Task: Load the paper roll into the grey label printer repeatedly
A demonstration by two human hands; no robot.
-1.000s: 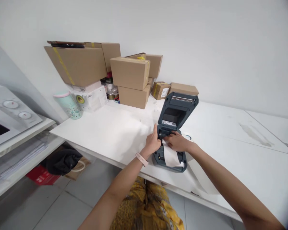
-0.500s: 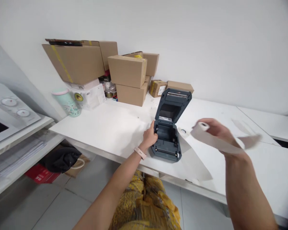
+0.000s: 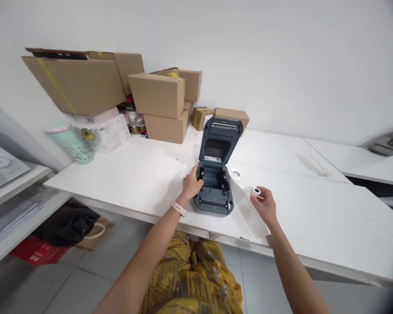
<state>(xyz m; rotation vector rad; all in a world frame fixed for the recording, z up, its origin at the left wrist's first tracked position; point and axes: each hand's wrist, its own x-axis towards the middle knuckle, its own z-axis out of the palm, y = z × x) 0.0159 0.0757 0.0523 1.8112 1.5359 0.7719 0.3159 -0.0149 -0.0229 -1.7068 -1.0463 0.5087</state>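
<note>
A dark blue-grey label printer point(image 3: 212, 192) stands on the white table with its lid point(image 3: 220, 139) raised and its roll bay bare. My left hand point(image 3: 192, 183) grips the printer's left edge, thumb over the rim. To the printer's right, my right hand point(image 3: 265, 204) is closed around a small white label roll point(image 3: 255, 192), its dark core hole showing. A long pale paper strip point(image 3: 249, 216) lies between the printer and that hand, down to the table's front edge; whether it joins the roll I cannot tell.
Cardboard boxes point(image 3: 160, 96) are stacked at the back left, near a mint tumbler point(image 3: 70, 141) and a white box point(image 3: 108, 133). Behind the printer sits a small carton point(image 3: 201, 117). A translucent strip point(image 3: 312, 165) lies at right. Part of a microwave point(image 3: 3, 168) shows at far left.
My right hand has come left and lower with the label roll, nearer the printer; the paper that trailed over my wrist no longer shows there. My left hand stays on the printer. The view has turned right.
</note>
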